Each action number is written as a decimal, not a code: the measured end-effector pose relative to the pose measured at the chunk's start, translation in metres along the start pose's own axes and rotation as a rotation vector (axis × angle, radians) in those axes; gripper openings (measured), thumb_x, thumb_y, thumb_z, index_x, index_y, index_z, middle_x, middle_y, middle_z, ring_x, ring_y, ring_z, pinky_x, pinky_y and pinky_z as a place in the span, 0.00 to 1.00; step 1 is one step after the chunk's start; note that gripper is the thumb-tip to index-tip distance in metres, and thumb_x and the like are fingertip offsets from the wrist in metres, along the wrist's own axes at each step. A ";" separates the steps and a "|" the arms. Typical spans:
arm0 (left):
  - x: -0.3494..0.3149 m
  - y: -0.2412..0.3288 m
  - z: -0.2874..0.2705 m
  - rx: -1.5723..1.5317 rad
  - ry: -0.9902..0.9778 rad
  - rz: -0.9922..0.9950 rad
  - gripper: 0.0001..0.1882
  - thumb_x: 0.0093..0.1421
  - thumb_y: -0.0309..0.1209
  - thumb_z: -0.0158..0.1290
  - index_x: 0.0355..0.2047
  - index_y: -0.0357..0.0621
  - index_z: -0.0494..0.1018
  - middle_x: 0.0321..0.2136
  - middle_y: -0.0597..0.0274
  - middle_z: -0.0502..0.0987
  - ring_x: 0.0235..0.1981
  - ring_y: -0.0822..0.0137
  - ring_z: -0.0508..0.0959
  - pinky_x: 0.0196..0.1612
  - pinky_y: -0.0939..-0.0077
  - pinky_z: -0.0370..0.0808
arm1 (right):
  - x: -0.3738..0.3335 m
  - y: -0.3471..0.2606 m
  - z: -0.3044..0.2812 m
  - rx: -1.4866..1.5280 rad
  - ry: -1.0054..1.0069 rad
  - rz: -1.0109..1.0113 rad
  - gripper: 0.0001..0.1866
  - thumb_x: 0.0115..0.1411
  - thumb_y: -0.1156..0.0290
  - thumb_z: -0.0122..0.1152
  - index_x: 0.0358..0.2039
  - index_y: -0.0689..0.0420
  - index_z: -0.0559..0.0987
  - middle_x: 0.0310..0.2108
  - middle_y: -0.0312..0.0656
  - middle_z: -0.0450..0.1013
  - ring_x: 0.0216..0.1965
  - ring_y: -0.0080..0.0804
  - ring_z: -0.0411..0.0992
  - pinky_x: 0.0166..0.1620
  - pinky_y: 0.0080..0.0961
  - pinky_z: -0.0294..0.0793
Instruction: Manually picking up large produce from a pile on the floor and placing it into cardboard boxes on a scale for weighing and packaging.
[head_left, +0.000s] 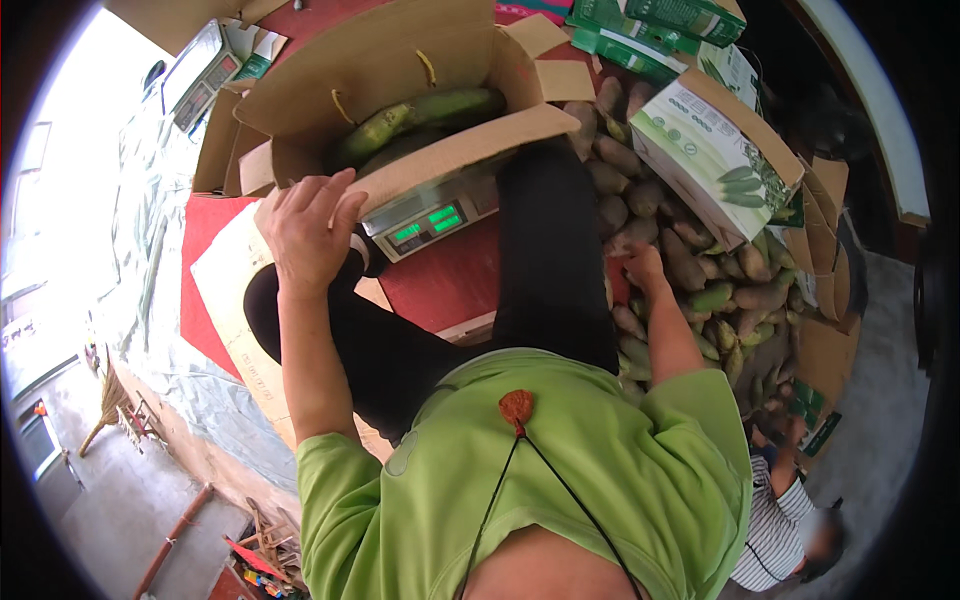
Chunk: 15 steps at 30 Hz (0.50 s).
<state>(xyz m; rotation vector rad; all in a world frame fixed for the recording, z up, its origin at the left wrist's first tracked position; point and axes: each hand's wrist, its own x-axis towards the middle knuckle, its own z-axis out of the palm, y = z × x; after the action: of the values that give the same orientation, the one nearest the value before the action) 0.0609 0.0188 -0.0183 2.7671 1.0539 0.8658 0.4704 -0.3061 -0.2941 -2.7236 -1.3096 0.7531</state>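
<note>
A: Two hands, apart. Left hand [312, 228]: fingers half-curled at the open carton [470, 153]'s front flap; pinch, cannot tell. Right hand [642, 268]: at the vegetable pile [684, 265]; grip hidden, cannot tell.

B: Technique?

A: Light touch, I'd judge; carton rests on the scale [428, 226].

B: Obstacles?

A: Leg [548, 235] between scale and pile; printed box [690, 150] hides some vegetables.

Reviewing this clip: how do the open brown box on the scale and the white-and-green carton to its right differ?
The open brown box shows plain inner walls with yellow cords; the carton shows a white face printed in green. The box sits on the digital scale, while the carton sits slanted at the root-vegetable pile. Long green vegetables show inside the box; no contents show in the carton. Both are cardboard.
</note>
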 end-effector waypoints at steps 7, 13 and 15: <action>0.018 0.015 -0.008 -0.021 -0.181 0.062 0.19 0.48 0.41 0.61 0.36 0.42 0.78 0.31 0.61 0.76 0.35 0.57 0.75 0.42 0.64 0.70 | 0.079 -0.065 -0.106 0.525 0.407 -0.090 0.14 0.51 0.71 0.60 0.40 0.58 0.78 0.32 0.50 0.77 0.36 0.43 0.77 0.41 0.31 0.74; 0.022 0.016 -0.009 -0.039 -0.368 0.023 0.17 0.46 0.39 0.62 0.37 0.48 0.78 0.32 0.62 0.76 0.38 0.59 0.75 0.54 0.58 0.64 | 0.106 -0.215 -0.260 0.552 0.516 -0.382 0.18 0.53 0.70 0.61 0.46 0.55 0.76 0.41 0.45 0.75 0.37 0.37 0.76 0.40 0.29 0.73; 0.022 0.014 -0.011 0.122 -0.456 0.074 0.14 0.46 0.34 0.60 0.35 0.50 0.78 0.29 0.64 0.75 0.37 0.61 0.75 0.55 0.58 0.63 | 0.117 -0.257 -0.284 0.417 0.574 -0.565 0.22 0.51 0.70 0.63 0.48 0.54 0.74 0.45 0.43 0.72 0.44 0.39 0.73 0.46 0.31 0.72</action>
<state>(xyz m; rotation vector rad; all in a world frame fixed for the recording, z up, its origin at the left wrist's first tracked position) 0.0766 0.0206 0.0053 2.9066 0.9475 0.1542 0.4687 -0.0024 -0.0335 -1.8860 -1.4470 0.1433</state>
